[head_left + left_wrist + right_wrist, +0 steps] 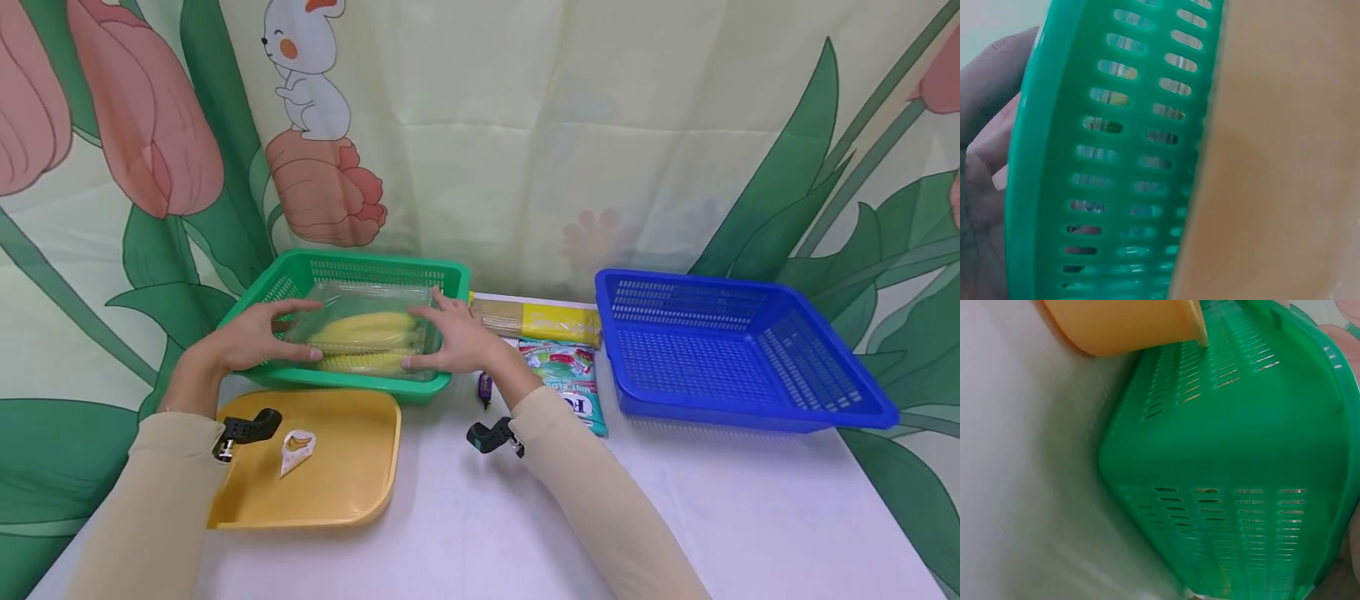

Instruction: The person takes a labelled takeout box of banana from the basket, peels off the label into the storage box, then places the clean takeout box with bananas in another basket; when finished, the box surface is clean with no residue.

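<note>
A clear plastic pack point(367, 337) holding long yellow produce sits over the green basket point(390, 271) at the table's back left. My left hand point(270, 337) grips the pack's left end, thumb on top. On the other end, my right hand point(446, 337) grips with its fingers spread along the side. The left wrist view shows the green basket's slotted wall point(1116, 156) close up, with my fingers point(985, 162) behind its rim. The right wrist view shows the green basket point(1229, 456) from outside and below; the hand itself barely shows there.
A yellow tray point(330, 475) with a small white packet point(297, 450) lies in front of the green basket. An empty blue basket point(735, 350) stands at the right. Between the baskets lie a yellow noodle pack point(540, 321), a mint candy bag point(570, 379) and a small purple item point(485, 386).
</note>
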Demonstrator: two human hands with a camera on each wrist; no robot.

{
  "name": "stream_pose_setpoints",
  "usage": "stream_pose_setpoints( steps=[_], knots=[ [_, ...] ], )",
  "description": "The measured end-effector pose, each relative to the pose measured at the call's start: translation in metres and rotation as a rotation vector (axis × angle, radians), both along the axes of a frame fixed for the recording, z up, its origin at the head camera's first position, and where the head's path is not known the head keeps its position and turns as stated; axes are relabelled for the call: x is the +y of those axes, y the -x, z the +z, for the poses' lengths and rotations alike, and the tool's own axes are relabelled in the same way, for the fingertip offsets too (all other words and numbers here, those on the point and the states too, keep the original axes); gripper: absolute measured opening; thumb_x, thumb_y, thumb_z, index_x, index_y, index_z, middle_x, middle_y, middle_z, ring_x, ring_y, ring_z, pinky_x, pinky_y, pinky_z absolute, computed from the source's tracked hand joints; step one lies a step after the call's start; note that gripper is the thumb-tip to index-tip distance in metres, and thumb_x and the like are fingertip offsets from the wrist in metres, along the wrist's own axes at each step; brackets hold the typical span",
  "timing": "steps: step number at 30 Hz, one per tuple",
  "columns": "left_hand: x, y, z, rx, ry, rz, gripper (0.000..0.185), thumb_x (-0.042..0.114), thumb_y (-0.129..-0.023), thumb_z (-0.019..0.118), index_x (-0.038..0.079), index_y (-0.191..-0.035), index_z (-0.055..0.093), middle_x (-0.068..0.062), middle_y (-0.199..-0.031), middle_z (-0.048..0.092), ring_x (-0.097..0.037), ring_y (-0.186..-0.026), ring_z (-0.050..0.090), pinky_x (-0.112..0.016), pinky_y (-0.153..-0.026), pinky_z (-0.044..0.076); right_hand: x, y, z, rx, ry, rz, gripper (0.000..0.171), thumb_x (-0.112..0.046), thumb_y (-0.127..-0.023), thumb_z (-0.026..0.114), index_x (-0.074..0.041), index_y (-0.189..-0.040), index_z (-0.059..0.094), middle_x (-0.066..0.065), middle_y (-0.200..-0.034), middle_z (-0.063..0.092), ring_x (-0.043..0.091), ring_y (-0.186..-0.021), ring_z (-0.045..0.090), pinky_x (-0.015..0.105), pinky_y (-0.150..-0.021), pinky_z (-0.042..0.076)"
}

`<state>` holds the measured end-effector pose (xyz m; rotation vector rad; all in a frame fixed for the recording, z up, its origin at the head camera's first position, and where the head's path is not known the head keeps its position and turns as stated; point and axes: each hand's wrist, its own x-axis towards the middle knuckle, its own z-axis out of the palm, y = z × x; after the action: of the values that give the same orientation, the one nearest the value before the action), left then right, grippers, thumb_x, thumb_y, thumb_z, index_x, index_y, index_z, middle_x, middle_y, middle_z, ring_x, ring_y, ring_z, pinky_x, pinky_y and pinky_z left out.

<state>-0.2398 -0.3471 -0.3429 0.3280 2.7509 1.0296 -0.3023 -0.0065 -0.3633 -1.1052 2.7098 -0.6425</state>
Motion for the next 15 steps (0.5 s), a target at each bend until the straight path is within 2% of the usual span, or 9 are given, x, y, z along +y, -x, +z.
stream_pose_setpoints(
  steps=[6,11,15],
  knots=[
    [0.001,0.001,-0.0036,-0.007,0.007,0.006,0.077,0.037,-0.091,0.079,0.015,-0.156,0.043,-0.025,-0.165,0.025,-0.056,-0.144,0.033,-0.07,-0.109,0.037,0.0016,-0.0032,0.0012,-0.026,-0.025,-0.041,0.083,-0.069,-0.09,0.064,-0.03,-0.159,0.04,0.014,-0.172,0.004,0.04,-0.158,0.002,0.073,-0.119,0.01],
    [0.0013,0.004,-0.0058,-0.017,0.002,0.013,0.071,0.039,-0.096,0.073,0.015,-0.155,0.044,-0.022,-0.169,0.019,-0.055,-0.146,0.031,-0.071,-0.11,0.036,0.0013,-0.0036,-0.0011,-0.034,-0.024,-0.06,0.073,-0.069,-0.095,0.053,-0.032,-0.157,0.043,0.007,-0.172,0.006,0.038,-0.157,0.005,0.071,-0.12,0.012],
    [-0.0007,0.0026,-0.0066,-0.011,-0.009,0.018,0.074,0.037,-0.093,0.077,0.015,-0.156,0.044,-0.016,-0.172,0.01,-0.054,-0.148,0.028,-0.069,-0.111,0.035,-0.0031,-0.0043,-0.0013,-0.017,-0.018,-0.068,0.071,-0.069,-0.094,0.057,-0.032,-0.154,0.047,0.006,-0.171,0.009,0.036,-0.157,0.006,0.073,-0.118,0.014]
  ],
)
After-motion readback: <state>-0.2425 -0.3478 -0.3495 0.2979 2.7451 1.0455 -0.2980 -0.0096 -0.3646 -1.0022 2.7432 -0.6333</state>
